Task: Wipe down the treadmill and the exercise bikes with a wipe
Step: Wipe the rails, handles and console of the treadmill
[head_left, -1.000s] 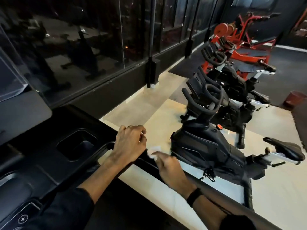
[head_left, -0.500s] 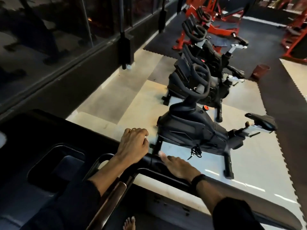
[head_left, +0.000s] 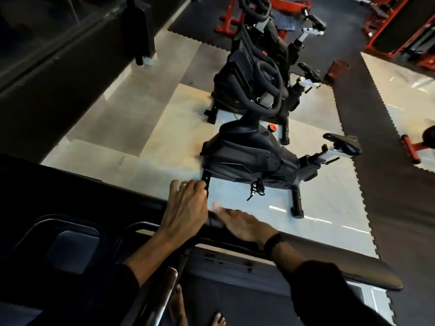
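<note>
The left hand [head_left: 186,209] curled its fingers over the black padded treadmill handrail [head_left: 329,262], gripping it. Just beside, the blurred right hand [head_left: 242,223] lay flat on the rail, fingers extended; the wipe was hidden. The nearest black exercise bike [head_left: 254,158] stood beyond on pale floor.

No text, label, brand, number or sign can be read anywhere; the treadmill [head_left: 70,208] and the exercise bikes [head_left: 247,158] show only plain dark surfaces.
</note>
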